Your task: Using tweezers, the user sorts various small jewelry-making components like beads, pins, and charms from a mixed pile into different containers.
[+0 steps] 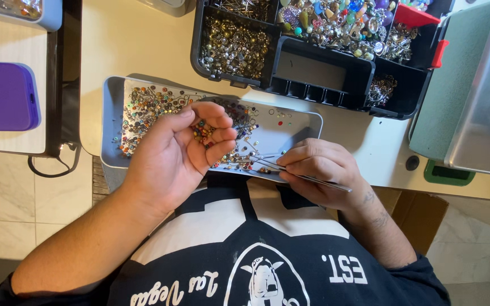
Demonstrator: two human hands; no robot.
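Note:
My left hand is cupped palm up over a grey tray, with several small coloured beads resting on its curled fingers. My right hand pinches thin metal tweezers whose tips point left toward a cluster of beaded pins at the tray's near edge. A dense heap of coloured beads fills the tray's left part.
A black compartment organiser with metal findings and bright beads stands behind the tray on a cream table. A green-and-metal case sits at right. A purple flat object lies on a side table at left.

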